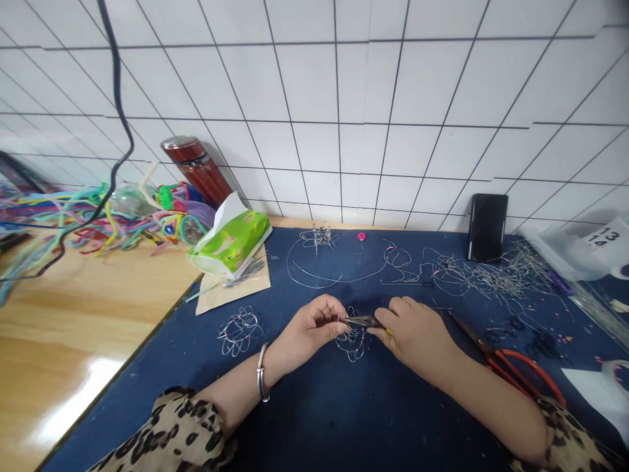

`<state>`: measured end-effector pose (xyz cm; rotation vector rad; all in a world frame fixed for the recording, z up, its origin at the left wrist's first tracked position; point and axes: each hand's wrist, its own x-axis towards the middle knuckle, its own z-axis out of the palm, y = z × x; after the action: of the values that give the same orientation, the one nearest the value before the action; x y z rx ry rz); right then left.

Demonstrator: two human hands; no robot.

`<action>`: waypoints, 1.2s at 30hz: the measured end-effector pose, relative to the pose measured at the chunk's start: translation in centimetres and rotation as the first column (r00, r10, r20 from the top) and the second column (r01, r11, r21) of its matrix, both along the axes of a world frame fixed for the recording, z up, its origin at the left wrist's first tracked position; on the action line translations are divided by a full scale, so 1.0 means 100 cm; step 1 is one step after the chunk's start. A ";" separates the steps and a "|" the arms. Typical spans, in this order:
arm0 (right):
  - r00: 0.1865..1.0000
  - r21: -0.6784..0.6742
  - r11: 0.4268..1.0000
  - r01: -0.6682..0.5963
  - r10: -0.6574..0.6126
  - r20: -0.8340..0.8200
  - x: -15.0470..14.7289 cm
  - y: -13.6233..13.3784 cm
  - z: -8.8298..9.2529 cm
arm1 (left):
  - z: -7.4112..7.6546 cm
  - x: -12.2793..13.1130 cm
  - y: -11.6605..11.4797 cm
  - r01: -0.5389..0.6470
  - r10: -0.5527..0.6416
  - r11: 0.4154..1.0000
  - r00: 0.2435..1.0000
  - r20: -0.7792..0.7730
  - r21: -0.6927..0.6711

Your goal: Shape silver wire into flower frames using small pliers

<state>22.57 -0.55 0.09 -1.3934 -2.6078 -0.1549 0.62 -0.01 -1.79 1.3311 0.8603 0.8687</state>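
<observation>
My left hand [314, 324] is closed in a pinch on a small wire flower [352, 339] with pink beads, held just above the blue mat [314, 419]. My right hand [417, 331] is closed round small pliers [364, 321], whose jaws meet the wire at my left fingertips. A silver bangle sits on my left wrist. A finished wire flower [240, 330] lies on the mat to the left.
Red-handled scissors [511, 364] lie right of my right hand. Loose wire scraps [486, 275], a wire loop [339, 272], a black phone [487, 227], a green tissue pack [232, 242], a red flask [199, 167], pipe cleaners [98, 216] and a plastic box [584, 252] ring the mat.
</observation>
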 end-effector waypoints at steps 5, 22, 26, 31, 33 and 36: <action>0.999 -0.103 0.994 0.022 -0.026 -0.040 0.001 -0.001 -0.001 | 0.003 0.003 -0.002 -0.007 0.007 1.000 1.000 0.000 0.002; 0.999 -0.061 0.998 0.013 -0.016 -0.047 -0.002 -0.002 0.000 | 0.003 0.006 -0.003 -0.166 0.167 0.986 0.986 0.013 -0.012; 1.000 0.050 0.999 0.017 -0.017 -0.004 -0.003 -0.002 0.005 | 0.002 0.007 -0.003 -0.179 0.182 0.983 0.980 0.084 -0.049; 0.999 0.168 0.986 0.010 -0.016 0.036 -0.004 -0.003 0.010 | 0.001 0.007 -0.004 -0.184 0.198 0.977 0.969 0.148 -0.105; 0.999 0.158 0.987 0.009 -0.016 0.043 -0.004 -0.004 0.011 | 0.001 0.007 -0.004 -0.179 0.196 0.978 0.966 0.167 -0.111; 0.999 0.120 0.993 0.010 -0.015 0.041 -0.005 -0.005 0.010 | -0.001 0.007 -0.004 -0.175 0.194 0.978 0.964 0.183 -0.115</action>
<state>22.08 -1.02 1.07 -1.3800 -2.5763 -0.3403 1.35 -0.46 -1.86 1.0734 0.8718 1.0691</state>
